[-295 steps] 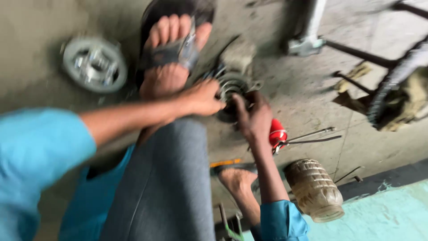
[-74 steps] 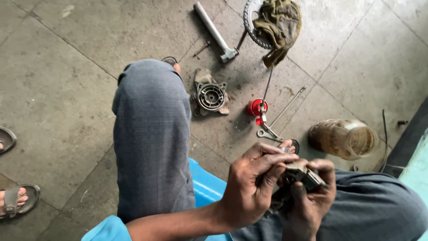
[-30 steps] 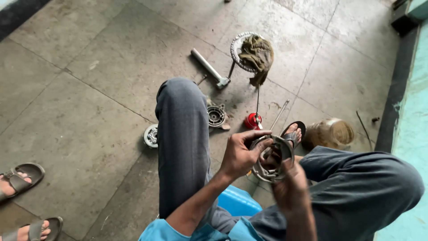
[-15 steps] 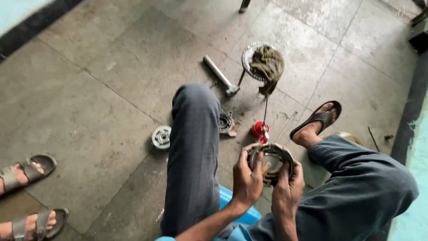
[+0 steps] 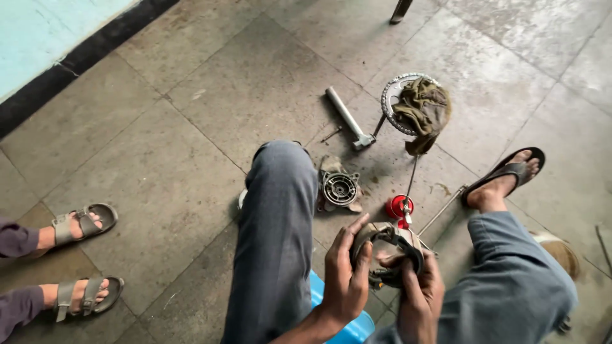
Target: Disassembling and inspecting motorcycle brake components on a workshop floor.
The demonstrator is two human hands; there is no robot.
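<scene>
Both my hands hold a curved, greasy metal part (image 5: 390, 245) with a worn tan lining, raised between my knees. My left hand (image 5: 345, 274) grips its left side, thumb up along the rim. From below and on the right, my right hand (image 5: 417, 288) clasps it. I sit on a blue stool (image 5: 347, 322). My left knee in grey trousers (image 5: 275, 216) rises just left of the hands. On the floor beyond the part lie a round metal hub housing (image 5: 340, 189) and a small red oil can (image 5: 399, 207).
A metal hammer-like tool (image 5: 349, 119) lies further out, next to a toothed sprocket (image 5: 398, 102) draped with an olive rag (image 5: 421, 111). A thin rod (image 5: 443, 208) lies by my sandalled right foot (image 5: 507, 175). Another person's two sandalled feet (image 5: 80, 255) stand at the left edge.
The view has tilted and shifted; my hands have stayed on the curved part and brought it slightly lower and closer. My right foot moved out to the right.
</scene>
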